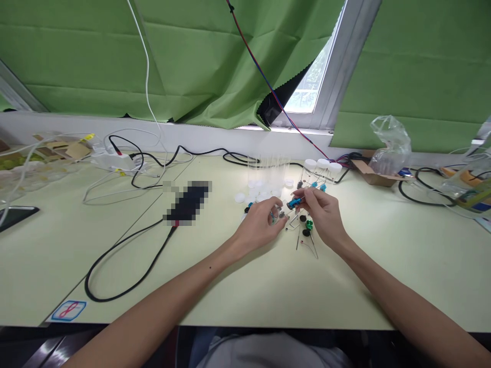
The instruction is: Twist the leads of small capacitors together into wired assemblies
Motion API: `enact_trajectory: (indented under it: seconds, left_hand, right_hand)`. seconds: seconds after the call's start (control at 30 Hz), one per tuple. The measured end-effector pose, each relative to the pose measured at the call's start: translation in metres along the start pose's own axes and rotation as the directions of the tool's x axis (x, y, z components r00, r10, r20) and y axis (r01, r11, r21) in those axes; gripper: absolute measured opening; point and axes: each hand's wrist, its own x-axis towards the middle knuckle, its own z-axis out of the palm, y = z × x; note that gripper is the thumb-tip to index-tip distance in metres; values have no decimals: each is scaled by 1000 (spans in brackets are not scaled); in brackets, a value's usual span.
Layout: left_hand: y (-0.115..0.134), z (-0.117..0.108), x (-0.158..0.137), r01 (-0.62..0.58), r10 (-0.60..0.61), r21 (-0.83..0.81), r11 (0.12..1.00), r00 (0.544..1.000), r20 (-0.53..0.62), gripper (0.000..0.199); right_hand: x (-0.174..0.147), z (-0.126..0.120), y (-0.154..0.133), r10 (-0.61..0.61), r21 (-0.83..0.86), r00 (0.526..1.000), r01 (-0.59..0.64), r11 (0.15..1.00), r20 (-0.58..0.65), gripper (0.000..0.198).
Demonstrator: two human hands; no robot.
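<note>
Blue piece (294,203) found raised just above the worktop (264,286), in front of the person, between the two hands. Right hand (322,212): grip pinching the blue piece between thumb and fingertips. Left hand (259,222): fingers curled, grip closed around a clear container (273,215) that is mostly covered by the hand; its contents cannot be made out. The two hands are near each other, apart.

Below the right hand lie a green piece (309,224), a black disc (306,233) touching or just beside it, and a thin metal rod (298,239). More blue parts (323,188) lie beyond the right hand's fingers. Behind the left hand stand clear tubes (268,168), with a white lid (240,198) lying to their left. White-capped containers (322,164) stand in a row to the right of the tubes.

Further left, a dark object (188,202), detail obscured, has a black cable (126,239) looping towards the front edge. At the far right, a clear plastic bag (390,145) rests in a cardboard box (370,174).
</note>
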Motion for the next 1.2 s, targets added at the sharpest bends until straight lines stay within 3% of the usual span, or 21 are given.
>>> enact_trajectory:
  seconds: [0.33, 0.73, 1.03, 1.2]
  left_hand:
    - [3, 0, 0, -9, 9, -15, 1000, 1000, -17, 22]
    - [3, 1, 0, -29, 28, -40, 999, 999, -40, 20]
    - [3, 1, 0, -31, 30, -32, 999, 998, -47, 21]
    - [3, 0, 0, -24, 23, -24, 999, 999, -42, 20]
  right_hand:
    - [1, 1, -3, 45, 92, 998, -50, 994, 53, 31]
    - [2, -1, 2, 41, 57, 995, -46, 997, 93, 30]
    - [1, -1, -4, 32, -30, 999, -31, 999, 32, 19]
    - [1, 0, -4, 25, -10, 1000, -25, 1000, 12, 23]
